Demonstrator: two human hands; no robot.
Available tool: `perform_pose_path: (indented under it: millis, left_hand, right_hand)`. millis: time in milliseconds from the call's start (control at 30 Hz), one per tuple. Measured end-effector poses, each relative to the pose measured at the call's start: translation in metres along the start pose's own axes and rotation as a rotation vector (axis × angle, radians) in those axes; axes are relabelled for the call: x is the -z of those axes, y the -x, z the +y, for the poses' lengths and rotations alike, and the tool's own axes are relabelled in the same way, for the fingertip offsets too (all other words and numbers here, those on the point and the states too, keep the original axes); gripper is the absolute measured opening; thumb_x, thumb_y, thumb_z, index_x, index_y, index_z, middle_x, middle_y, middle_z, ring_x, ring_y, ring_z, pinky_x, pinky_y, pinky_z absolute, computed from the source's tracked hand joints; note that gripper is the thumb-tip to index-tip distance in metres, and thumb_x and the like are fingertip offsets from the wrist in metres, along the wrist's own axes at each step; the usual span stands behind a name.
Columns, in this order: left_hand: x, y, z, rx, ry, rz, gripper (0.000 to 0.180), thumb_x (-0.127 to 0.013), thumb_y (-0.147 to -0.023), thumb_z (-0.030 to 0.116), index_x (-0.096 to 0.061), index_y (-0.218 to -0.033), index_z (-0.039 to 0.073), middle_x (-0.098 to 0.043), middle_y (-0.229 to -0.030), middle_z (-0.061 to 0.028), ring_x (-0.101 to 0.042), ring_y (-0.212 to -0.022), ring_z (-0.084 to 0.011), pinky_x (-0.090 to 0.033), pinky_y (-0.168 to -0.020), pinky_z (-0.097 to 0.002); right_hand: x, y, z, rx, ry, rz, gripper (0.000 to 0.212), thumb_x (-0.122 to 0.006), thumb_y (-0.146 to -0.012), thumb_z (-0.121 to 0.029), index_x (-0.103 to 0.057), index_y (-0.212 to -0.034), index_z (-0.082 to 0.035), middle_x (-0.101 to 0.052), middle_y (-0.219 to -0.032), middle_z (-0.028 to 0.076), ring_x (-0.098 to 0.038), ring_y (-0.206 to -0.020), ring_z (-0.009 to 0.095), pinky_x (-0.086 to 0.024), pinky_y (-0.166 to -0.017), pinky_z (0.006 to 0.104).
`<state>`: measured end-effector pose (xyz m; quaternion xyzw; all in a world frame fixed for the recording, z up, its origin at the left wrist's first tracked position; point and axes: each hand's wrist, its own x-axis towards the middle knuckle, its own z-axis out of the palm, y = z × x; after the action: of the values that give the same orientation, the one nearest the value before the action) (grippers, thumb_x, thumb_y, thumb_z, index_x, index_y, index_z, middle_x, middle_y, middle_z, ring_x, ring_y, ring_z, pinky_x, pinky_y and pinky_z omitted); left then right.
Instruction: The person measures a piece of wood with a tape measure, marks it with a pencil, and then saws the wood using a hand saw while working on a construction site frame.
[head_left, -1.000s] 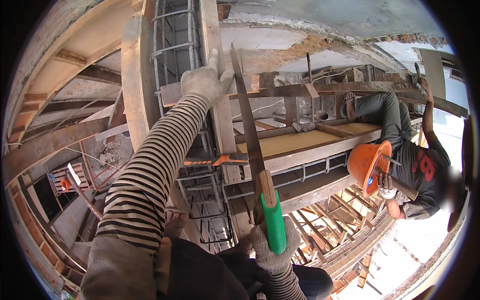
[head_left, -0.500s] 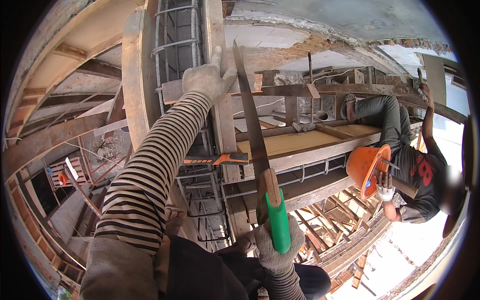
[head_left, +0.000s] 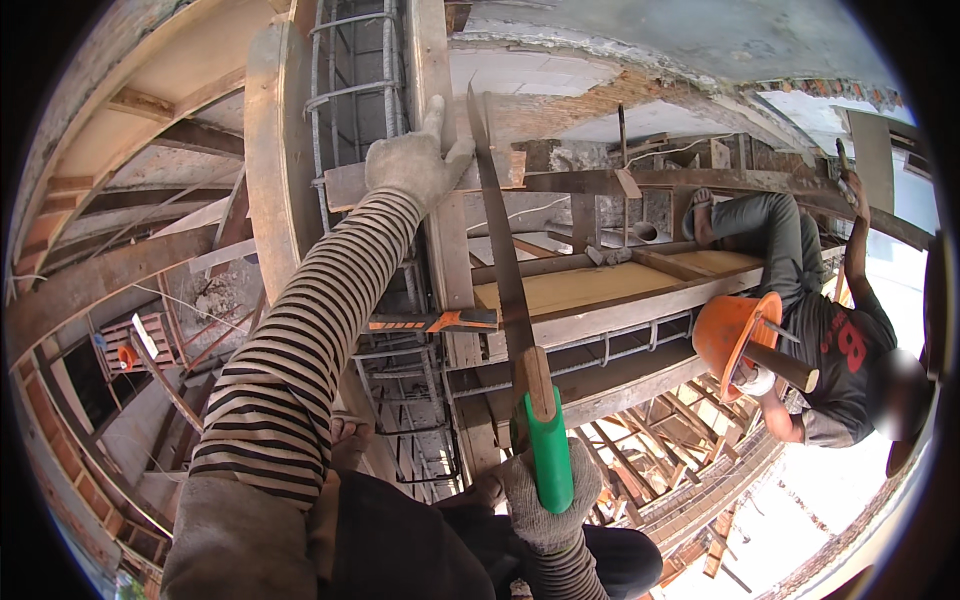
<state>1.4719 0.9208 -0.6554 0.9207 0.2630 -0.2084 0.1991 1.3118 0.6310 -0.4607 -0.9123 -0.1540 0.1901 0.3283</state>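
My right hand [head_left: 550, 500], in a grey knit glove, is closed around the green handle of a handsaw [head_left: 510, 270]. The long blade points away from me, beside the right end of a short wooden board [head_left: 500, 168]. That board lies across the upright-looking planks of a timber form. My left hand [head_left: 415, 165], gloved below a striped sleeve, bears on the board; its index finger and thumb stick out while the other fingers curl over the far edge, partly hidden. Nearer me, an orange-and-black tool [head_left: 435, 320] lies across the form.
Steel rebar cages [head_left: 350, 100] run inside the form and in a side form [head_left: 620, 320] to the right. At right a co-worker [head_left: 840, 340] holds an orange helmet [head_left: 730, 345] with a wooden piece by it. Loose timber [head_left: 650, 440] lies below.
The saw and my right hand have shifted slightly toward me and left. My left hand stays on the board. The co-worker's gloved hand has moved in behind the orange helmet.
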Motion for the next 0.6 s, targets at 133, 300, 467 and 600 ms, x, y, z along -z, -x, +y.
perform_pose_path:
  millis: [133,300,467,600]
  left_hand:
    - [-0.003,-0.001,-0.001,-0.011,0.026,0.027,0.082,-0.031,-0.107,0.062,-0.016,-0.169,0.011,-0.078,-0.1,-0.0188,-0.077,-0.093,-0.0291,-0.058,-0.091,-0.0445]
    - [-0.01,-0.004,-0.005,-0.01,0.019,0.07,0.082,-0.032,-0.107,0.062,-0.016,-0.169,0.011,-0.077,-0.1,-0.0191,-0.077,-0.092,-0.0298,-0.058,-0.09,-0.0444]
    - [0.001,0.002,0.0,-0.005,0.025,0.015,0.082,-0.031,-0.107,0.063,-0.014,-0.17,0.013,-0.077,-0.1,-0.0183,-0.077,-0.091,-0.03,-0.059,-0.089,-0.0435]
    - [0.003,0.004,0.002,0.02,-0.008,0.013,0.082,-0.03,-0.108,0.063,-0.011,-0.17,0.014,-0.078,-0.098,-0.0171,-0.077,-0.091,-0.0302,-0.059,-0.089,-0.044]
  right_hand:
    - [-0.002,-0.005,0.013,0.083,0.084,0.052,0.022,-0.081,-0.08,-0.021,-0.067,-0.085,-0.005,-0.058,-0.069,0.01,-0.061,-0.055,0.029,-0.048,-0.051,0.04]
    - [0.006,-0.005,0.013,0.157,0.219,0.161,0.022,-0.082,-0.078,-0.021,-0.067,-0.082,-0.005,-0.057,-0.069,0.01,-0.059,-0.055,0.029,-0.048,-0.052,0.0395]
    - [-0.003,-0.007,0.025,0.044,0.064,0.208,0.025,-0.083,-0.08,-0.023,-0.067,-0.088,-0.005,-0.06,-0.072,0.01,-0.06,-0.058,0.029,-0.049,-0.055,0.0395]
    - [-0.036,-0.03,0.03,-0.028,-0.035,0.254,0.026,-0.083,-0.087,-0.024,-0.067,-0.095,-0.004,-0.064,-0.077,0.011,-0.066,-0.064,0.03,-0.053,-0.06,0.0401]
